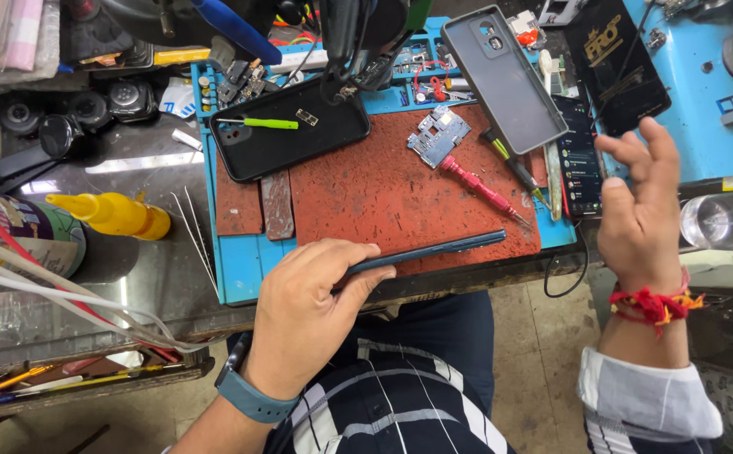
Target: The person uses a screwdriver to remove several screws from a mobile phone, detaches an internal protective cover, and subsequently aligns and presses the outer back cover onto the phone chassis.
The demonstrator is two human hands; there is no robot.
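My left hand (303, 315) grips a thin dark phone (434, 250) by its near end, holding it edge-on over the front of the worn red work mat (375, 197). My right hand (640, 202) hovers at the right of the mat with fingers spread and nothing in it, close to a lit phone (579, 155) lying at the mat's edge. A red thread band circles that wrist. On the mat lie a small blue circuit board (438, 134) and a red-handled screwdriver (477, 187).
A black phone back shell (295, 134) holds green tweezers (267, 123). A grey phone case (503, 76) leans at the back right, and a dark-handled screwdriver (514, 166) lies beside it. A yellow squeeze bottle (114, 214) lies at left, with white cables (64, 298) below it. Blue bench surface (703, 92) at the right.
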